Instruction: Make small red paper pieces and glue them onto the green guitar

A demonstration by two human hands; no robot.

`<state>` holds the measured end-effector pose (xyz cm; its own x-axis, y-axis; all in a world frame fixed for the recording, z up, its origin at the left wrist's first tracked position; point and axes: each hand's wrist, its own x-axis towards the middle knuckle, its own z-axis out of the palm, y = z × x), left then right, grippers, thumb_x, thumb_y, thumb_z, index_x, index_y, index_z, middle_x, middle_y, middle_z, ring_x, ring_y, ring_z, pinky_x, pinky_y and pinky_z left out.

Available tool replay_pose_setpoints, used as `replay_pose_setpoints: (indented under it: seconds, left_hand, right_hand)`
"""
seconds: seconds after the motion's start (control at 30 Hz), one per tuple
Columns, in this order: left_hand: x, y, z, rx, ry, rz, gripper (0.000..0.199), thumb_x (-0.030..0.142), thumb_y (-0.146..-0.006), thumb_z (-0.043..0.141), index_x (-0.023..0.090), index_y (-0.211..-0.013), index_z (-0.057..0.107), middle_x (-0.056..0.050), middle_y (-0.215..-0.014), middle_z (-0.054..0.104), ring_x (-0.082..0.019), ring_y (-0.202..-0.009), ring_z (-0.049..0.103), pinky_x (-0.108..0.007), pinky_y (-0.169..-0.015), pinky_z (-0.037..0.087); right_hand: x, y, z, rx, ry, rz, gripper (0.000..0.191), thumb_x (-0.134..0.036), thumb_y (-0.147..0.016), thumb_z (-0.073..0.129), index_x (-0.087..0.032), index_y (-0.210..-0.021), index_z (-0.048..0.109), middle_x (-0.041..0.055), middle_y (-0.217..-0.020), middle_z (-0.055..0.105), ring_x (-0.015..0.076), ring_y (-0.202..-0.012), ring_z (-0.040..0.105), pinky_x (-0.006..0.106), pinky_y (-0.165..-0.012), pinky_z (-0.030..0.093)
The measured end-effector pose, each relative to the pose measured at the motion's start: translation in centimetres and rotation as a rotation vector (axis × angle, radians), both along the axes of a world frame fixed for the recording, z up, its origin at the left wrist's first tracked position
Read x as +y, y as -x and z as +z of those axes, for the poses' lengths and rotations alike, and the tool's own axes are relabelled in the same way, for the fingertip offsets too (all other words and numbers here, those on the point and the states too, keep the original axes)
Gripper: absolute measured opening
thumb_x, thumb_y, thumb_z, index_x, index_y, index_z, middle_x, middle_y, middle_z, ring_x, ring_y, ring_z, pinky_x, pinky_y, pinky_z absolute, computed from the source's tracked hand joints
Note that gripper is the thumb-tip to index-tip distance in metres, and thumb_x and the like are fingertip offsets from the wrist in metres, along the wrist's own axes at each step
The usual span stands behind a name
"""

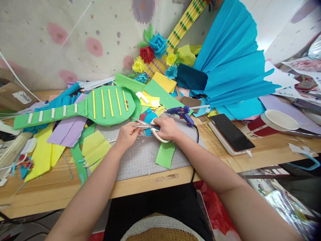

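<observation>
My right hand (167,128) is closed round the white handles of a pair of scissors (160,137), whose metal blades point left. Just left of the blades, my left hand (128,134) is pinched shut; what lies between its fingertips is too small to make out. Both hands are over a grey cutting mat (135,160). Behind the blades lie blue paper scraps (149,116), and a piece of green crepe paper (165,155) rests below my right hand. A green paper instrument (107,105) with yellow strips lies to the left.
A blue glue gun (182,113) lies right of the mat, its cord running over the table edge. Farther right are a phone (232,131) and a paper cup (271,124). Behind stand a yellow flower-covered paper guitar (173,38) and a large blue paper fan (233,57).
</observation>
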<state>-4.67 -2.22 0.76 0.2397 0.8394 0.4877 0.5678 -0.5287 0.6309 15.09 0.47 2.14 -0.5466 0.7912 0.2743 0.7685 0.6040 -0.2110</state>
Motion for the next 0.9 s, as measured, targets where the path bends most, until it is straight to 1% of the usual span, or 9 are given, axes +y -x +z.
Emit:
replay_pose_setpoints:
  seconds: [0.1,0.2,0.3,0.37,0.47,0.53,0.63,0.77,0.9]
  left_hand:
    - [0.0,0.0,0.0,0.01,0.01,0.018,0.025,0.015,-0.078,0.047,0.018,-0.062,0.067,-0.004,-0.082,0.07,-0.014,-0.081,0.064,-0.024,-0.072,0.051]
    - [0.0,-0.3,-0.1,-0.033,0.052,0.07,0.022,0.02,-0.077,0.051,0.018,-0.062,0.067,-0.004,-0.084,0.071,-0.015,-0.08,0.065,-0.025,-0.073,0.052]
    - [0.1,-0.7,-0.4,-0.2,0.149,0.095,0.016,0.026,-0.074,0.056,0.017,-0.071,0.069,-0.005,-0.083,0.071,-0.015,-0.072,0.066,-0.026,-0.068,0.053]
    - [0.2,-1.0,-0.6,-0.342,0.25,0.084,0.018,0.028,-0.073,0.057,0.016,-0.077,0.07,-0.005,-0.079,0.071,-0.015,-0.066,0.066,-0.027,-0.065,0.054]
    - [0.3,-1.3,-0.8,-0.438,0.369,0.11,0.018,0.029,-0.071,0.058,0.015,-0.072,0.069,-0.004,-0.068,0.07,-0.016,-0.06,0.066,-0.028,-0.062,0.054]
    - [0.4,-1.4,-0.9,-0.444,0.402,0.146,0.016,0.027,-0.07,0.058,0.015,-0.068,0.069,-0.003,-0.063,0.069,-0.016,-0.058,0.066,-0.028,-0.061,0.054]
    - [0.5,-1.5,-0.7,-0.434,0.408,0.18,0.013,0.024,-0.069,0.059,0.016,-0.068,0.07,-0.002,-0.064,0.07,-0.016,-0.059,0.066,-0.027,-0.061,0.054]
    - [0.4,-1.5,-0.5,-0.377,0.363,0.199,0.012,0.02,-0.069,0.06,0.017,-0.071,0.071,-0.001,-0.067,0.071,-0.016,-0.061,0.066,-0.026,-0.061,0.053]
    - [0.4,-1.2,-0.6,-0.303,0.311,0.188,0.012,0.021,-0.07,0.06,0.019,-0.071,0.072,0.0,-0.068,0.071,-0.016,-0.062,0.067,-0.026,-0.061,0.053]
  right_hand:
    - [0.1,0.0,-0.1,-0.032,-0.001,-0.028,0.024,-0.039,-0.072,0.048,-0.017,-0.069,0.059,0.0054,-0.071,0.063,0.0158,-0.068,0.049,0.028,-0.056,0.019]
    - [0.1,0.1,-0.1,-0.059,0.019,-0.06,0.027,-0.04,-0.072,0.048,-0.017,-0.067,0.06,0.0061,-0.069,0.063,0.0155,-0.065,0.049,0.028,-0.055,0.018]
    - [0.0,0.2,0.0,-0.08,0.045,-0.081,0.03,-0.043,-0.073,0.048,-0.017,-0.068,0.061,0.0066,-0.069,0.063,0.0154,-0.063,0.049,0.028,-0.054,0.017]
    - [0.0,0.2,0.1,-0.086,0.049,-0.085,0.032,-0.045,-0.074,0.047,-0.017,-0.07,0.062,0.0069,-0.071,0.064,0.0157,-0.064,0.05,0.028,-0.054,0.017]
    - [0.0,0.2,0.1,-0.078,0.024,-0.08,0.032,-0.044,-0.078,0.044,-0.017,-0.075,0.062,0.0068,-0.077,0.065,0.0167,-0.071,0.052,0.027,-0.055,0.018]
    - [0.0,0.1,0.2,-0.08,0.026,-0.083,0.033,-0.045,-0.079,0.043,-0.018,-0.078,0.061,0.0066,-0.08,0.065,0.017,-0.073,0.053,0.027,-0.055,0.019]
    - [-0.1,0.0,0.2,-0.104,0.062,-0.097,0.036,-0.048,-0.079,0.042,-0.018,-0.078,0.061,0.0065,-0.081,0.065,0.0169,-0.072,0.053,0.027,-0.054,0.019]
    - [-0.2,0.1,0.3,-0.118,0.076,-0.098,0.035,-0.049,-0.079,0.043,-0.018,-0.078,0.061,0.006,-0.081,0.065,0.0171,-0.072,0.054,0.027,-0.054,0.019]
    - [-0.4,0.2,0.4,-0.129,0.098,-0.123,0.035,-0.048,-0.079,0.044,-0.018,-0.082,0.063,0.007,-0.082,0.066,0.0175,-0.072,0.055,0.026,-0.055,0.021]
